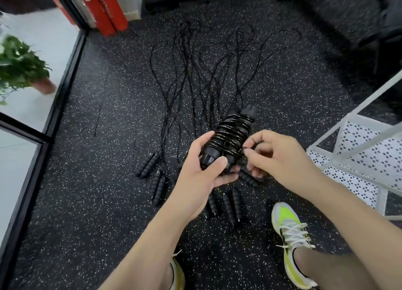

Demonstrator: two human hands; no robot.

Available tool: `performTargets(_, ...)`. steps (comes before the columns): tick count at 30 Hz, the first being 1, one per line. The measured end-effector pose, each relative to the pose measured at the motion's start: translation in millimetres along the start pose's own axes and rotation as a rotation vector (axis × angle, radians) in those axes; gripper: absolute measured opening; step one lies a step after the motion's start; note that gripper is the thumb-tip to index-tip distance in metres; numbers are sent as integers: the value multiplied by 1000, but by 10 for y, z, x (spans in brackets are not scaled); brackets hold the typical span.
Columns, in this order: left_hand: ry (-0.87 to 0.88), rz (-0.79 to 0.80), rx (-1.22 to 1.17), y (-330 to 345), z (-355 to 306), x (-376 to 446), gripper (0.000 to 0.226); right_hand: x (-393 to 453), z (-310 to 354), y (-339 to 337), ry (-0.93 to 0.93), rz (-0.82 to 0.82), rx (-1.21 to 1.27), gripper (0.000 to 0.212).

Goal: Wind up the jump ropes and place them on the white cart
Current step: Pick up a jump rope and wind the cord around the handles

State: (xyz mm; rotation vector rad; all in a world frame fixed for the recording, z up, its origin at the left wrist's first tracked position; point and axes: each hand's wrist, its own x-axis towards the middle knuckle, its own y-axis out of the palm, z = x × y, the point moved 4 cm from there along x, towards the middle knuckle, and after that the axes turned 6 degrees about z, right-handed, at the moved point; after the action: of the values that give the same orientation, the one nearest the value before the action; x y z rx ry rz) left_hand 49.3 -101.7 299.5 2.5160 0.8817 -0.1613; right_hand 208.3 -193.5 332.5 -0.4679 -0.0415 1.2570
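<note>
Two yellow-green shoes (pixel 289 242) stand nearest on the speckled floor (pixel 87 181). Just beyond, the left hand (pixel 204 165) grips the near end of a wound jump rope (pixel 230 137), both handles side by side with cord coiled tightly round them. The right hand (pixel 280 157) pinches the loose cord end at the bundle's right side, seemingly tucking it in. Thin, springy cord like this will likely uncoil if released, so hold across the coils, not by one handle; it looks light. Beneath the hands lie more handles (pixel 152 165), their cords (pixel 204 67) trailing far across the floor, unwound. At right stands the white cart (pixel 356 150), perforated shelf near the bundle.
</note>
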Motion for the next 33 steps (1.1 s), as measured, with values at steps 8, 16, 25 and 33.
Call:
performTargets(8, -6, -58, 41, 203, 150, -75, 62, -165, -101, 99, -43, -205, 136, 14)
performTargets(16, 70, -104, 450, 711, -4, -382, 68, -589, -27, -45, 11, -344, 218, 34)
performTargets(25, 188, -33, 709, 1835, -216, -623, 82, -1586, 246, -861, -11, -589, 96, 32)
performTargets(33, 259, 206, 875, 3306, -368, -759, 95, -2652, 313, -1907, -32, -785, 101, 33)
